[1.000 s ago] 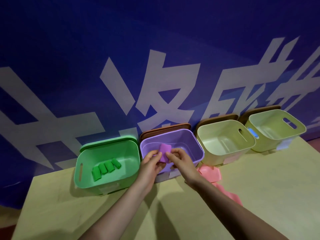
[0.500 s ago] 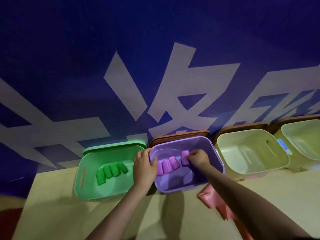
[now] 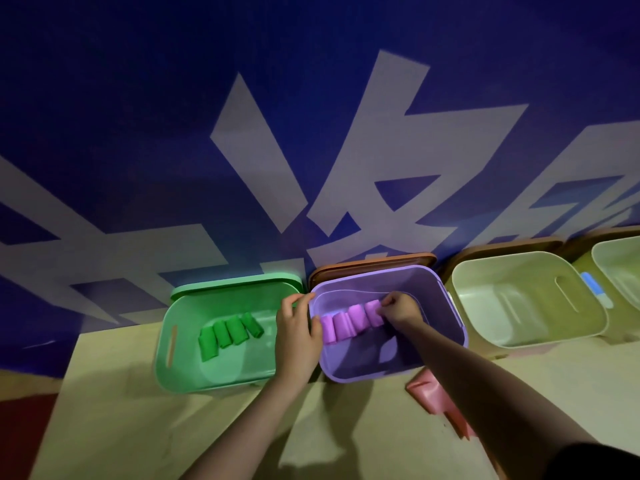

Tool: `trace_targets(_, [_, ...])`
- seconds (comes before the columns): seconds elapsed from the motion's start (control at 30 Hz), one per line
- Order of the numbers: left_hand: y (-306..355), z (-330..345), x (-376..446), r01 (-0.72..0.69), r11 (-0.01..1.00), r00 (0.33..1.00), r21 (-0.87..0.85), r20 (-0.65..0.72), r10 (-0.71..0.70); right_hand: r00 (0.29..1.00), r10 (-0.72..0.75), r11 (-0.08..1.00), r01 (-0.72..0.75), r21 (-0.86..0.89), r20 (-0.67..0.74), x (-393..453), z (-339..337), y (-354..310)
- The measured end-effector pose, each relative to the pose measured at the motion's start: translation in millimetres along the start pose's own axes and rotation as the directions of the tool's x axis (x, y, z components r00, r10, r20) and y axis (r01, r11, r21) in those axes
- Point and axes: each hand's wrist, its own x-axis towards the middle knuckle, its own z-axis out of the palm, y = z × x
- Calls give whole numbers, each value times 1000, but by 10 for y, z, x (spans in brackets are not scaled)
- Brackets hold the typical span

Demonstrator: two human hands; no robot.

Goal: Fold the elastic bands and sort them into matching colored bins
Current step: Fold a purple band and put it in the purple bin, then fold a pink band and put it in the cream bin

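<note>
A purple bin (image 3: 446, 308) stands in the middle of the row with several folded purple bands (image 3: 346, 323) lined up inside. My right hand (image 3: 400, 310) is inside the bin, its fingers pinching the rightmost folded purple band (image 3: 372, 311). My left hand (image 3: 298, 336) grips the purple bin's left rim, thumb inside. To the left, a green bin (image 3: 180, 362) holds several folded green bands (image 3: 228, 332). Pink bands (image 3: 436, 396) lie loose on the table under my right forearm.
Two pale yellow-green bins (image 3: 519, 337) (image 3: 620, 265) stand to the right; a blue band (image 3: 594, 289) shows between them. Brown lids lean behind the bins against a blue wall with large white characters. The wooden table (image 3: 121, 427) ends at the left.
My right hand carried the folded purple band from above the bin down into it, setting it at the right end of the row. My left hand moved to the bin's left rim.
</note>
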Motion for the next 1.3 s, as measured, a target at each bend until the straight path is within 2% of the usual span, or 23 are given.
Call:
trace_targets(0.2, [14, -23, 14, -2, 999, 999, 42, 34, 1, 998, 52, 996, -55, 67, 48, -84, -76, -13])
trace_targets(0.3, [64, -63, 7, -10, 998, 997, 68, 77, 5, 1000, -4, 997, 3, 77, 14, -263, -226, -83])
trace_targets(0.4, [196, -152, -113, -34, 999, 998, 20, 45, 33, 991, -95, 949, 119, 290, -95, -544, -373, -51])
trace_targets(0.53, [482, -202, -459, -116, 984, 992, -135, 42, 123, 955, -159, 805, 272, 527, -251, -1139, -567, 190])
trace_targets(0.63, [703, -136, -758, -98, 958, 981, -268, 134, 138, 946, -91, 710, 281, 645, -312, -1500, -661, 571])
trace_targets(0.77, [923, 114, -1116, -21, 948, 954, -318, 278, 115, 943, 54, 697, 201, 688, -330, -1816, -691, 1246])
trace_targets(0.9, [1041, 493, -1376, 38, 962, 916, -269, 395, 74, 948, 136, 752, 92, 653, -289, -2018, -645, 1865])
trace_targets(1.13, [1160, 1208, -1461, 62, 997, 836, -43, 548, -28, 981, 164, 930, -120, 347, -103, -1937, -570, 2522])
trace_targets(1.3, [1242, 1617, -1501, -6, 998, 802, 58, 597, -30, 982, 190, 926, -174, 334, -15, -1839, -514, 2691])
